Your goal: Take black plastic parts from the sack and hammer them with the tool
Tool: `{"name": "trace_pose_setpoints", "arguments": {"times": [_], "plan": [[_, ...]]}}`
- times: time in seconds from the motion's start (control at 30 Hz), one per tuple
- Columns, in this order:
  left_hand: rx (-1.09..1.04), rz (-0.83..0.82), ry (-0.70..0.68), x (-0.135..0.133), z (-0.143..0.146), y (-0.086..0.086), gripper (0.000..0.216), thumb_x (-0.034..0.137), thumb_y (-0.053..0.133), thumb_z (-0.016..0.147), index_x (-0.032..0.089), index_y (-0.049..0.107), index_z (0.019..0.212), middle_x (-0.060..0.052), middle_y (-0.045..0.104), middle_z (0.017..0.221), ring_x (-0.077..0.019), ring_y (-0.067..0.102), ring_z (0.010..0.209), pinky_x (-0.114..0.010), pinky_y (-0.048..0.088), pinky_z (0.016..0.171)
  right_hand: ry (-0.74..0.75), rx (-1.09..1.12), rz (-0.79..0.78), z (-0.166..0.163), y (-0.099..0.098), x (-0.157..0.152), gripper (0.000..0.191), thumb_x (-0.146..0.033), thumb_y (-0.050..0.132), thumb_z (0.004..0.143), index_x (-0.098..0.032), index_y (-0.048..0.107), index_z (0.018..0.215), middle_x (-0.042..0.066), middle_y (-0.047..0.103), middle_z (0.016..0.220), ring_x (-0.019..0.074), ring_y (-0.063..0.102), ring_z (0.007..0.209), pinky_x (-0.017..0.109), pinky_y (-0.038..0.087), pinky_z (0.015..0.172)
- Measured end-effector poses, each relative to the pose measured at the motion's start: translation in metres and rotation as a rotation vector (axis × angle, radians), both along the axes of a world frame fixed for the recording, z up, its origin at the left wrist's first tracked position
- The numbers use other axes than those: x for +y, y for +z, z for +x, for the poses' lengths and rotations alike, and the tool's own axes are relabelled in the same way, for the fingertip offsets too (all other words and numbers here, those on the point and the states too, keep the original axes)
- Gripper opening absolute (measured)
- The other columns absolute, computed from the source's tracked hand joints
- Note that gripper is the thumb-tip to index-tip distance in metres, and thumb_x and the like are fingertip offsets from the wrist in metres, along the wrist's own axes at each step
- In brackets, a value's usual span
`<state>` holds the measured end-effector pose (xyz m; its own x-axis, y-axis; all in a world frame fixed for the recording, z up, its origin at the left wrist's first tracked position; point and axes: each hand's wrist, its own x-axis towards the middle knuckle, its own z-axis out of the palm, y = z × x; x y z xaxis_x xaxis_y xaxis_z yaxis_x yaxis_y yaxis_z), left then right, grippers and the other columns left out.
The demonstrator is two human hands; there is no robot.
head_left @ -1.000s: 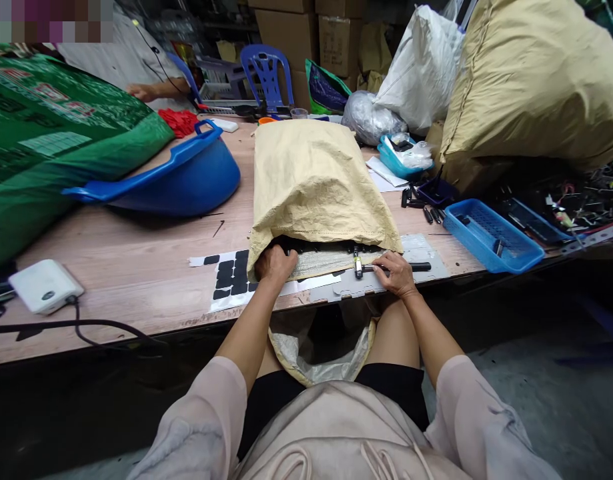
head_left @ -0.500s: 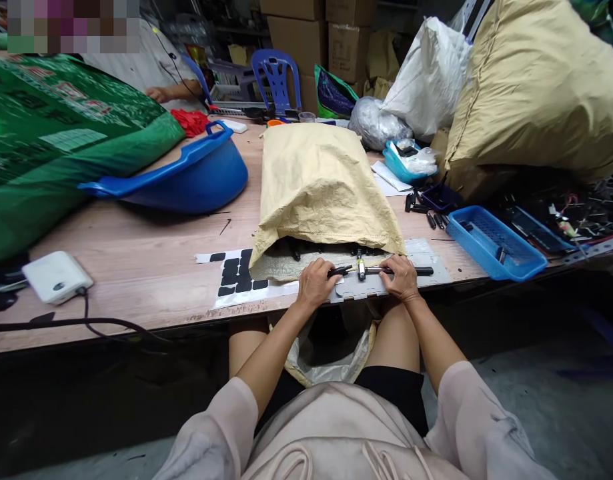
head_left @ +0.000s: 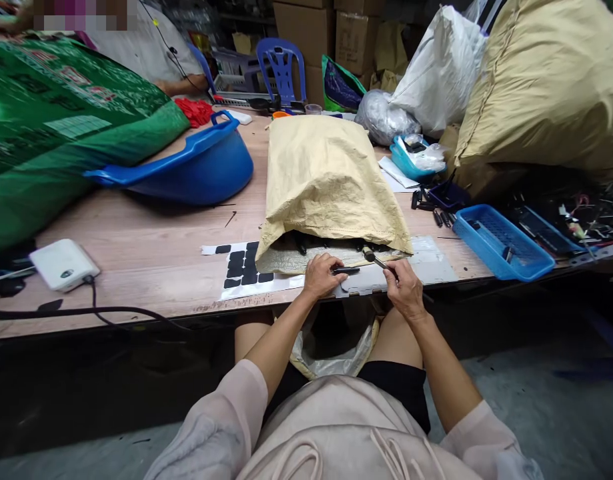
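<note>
My left hand [head_left: 320, 277] is closed on a slim black rod-like part [head_left: 347, 271], which points right, low over the table's front edge. In my right hand [head_left: 405, 290] is a small hammer [head_left: 380, 264], gripped by its handle with the head up and to the left, near the sack's mouth. A grey board [head_left: 429, 259] lies beneath the work at the edge. Just behind both hands, a beige woven sack [head_left: 331, 173] lies with its open mouth towards me, and black parts show inside. Left of my left hand is a white sheet with black rounded patches [head_left: 243, 267].
A blue basin [head_left: 186, 167] leans on the table at left, beside a large green sack [head_left: 61, 133]. A white box with a cable [head_left: 63, 263] sits near the front left. To the right are a blue basket [head_left: 503, 243] and a big tan sack [head_left: 546, 87]. Another person's arm [head_left: 186, 85] shows behind.
The hammer, which lay level over the board, is now tilted with its head raised; my right hand has turned. The black part in my left hand now lies more level. The view has shifted slightly.
</note>
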<state>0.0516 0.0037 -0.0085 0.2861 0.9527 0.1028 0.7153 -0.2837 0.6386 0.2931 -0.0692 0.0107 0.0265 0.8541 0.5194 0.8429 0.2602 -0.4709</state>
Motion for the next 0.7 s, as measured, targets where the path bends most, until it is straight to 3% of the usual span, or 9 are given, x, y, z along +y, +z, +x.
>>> {"name": "trace_pose_setpoints", "arguments": {"times": [0.17,0.5,0.7], "plan": [[-0.002,-0.006,-0.01,0.0,0.001,0.0,0.021,0.029,0.086,0.079,0.027,0.078,0.098,-0.002,0.073,0.098,-0.0263,0.061,0.104,-0.04,0.046,0.095,-0.051,0.136,-0.032,-0.034,-0.002,-0.015,0.022,-0.034,0.049,0.104,-0.024,0.068,0.103,0.006,0.068,0.096,0.0222,0.065,0.092,0.033,0.051,0.083],[-0.03,-0.015,-0.012,-0.002,0.002,0.0,0.018,0.03,0.085,0.079,0.028,0.08,0.096,-0.003,0.073,0.098,-0.0257,0.061,0.104,-0.04,0.046,0.095,-0.089,0.014,-0.167,-0.054,-0.015,-0.031,0.035,-0.031,0.045,0.106,-0.027,0.073,0.126,0.007,0.072,0.104,0.0212,0.068,0.091,0.03,0.052,0.077],[-0.047,-0.036,-0.004,-0.001,0.002,0.001,0.017,0.028,0.083,0.08,0.028,0.079,0.096,-0.002,0.074,0.1,-0.025,0.061,0.106,-0.04,0.044,0.097,-0.115,0.014,-0.12,-0.057,-0.001,-0.024,0.037,-0.03,0.044,0.107,-0.027,0.072,0.13,0.008,0.072,0.107,0.0214,0.068,0.094,0.03,0.052,0.079]]}}
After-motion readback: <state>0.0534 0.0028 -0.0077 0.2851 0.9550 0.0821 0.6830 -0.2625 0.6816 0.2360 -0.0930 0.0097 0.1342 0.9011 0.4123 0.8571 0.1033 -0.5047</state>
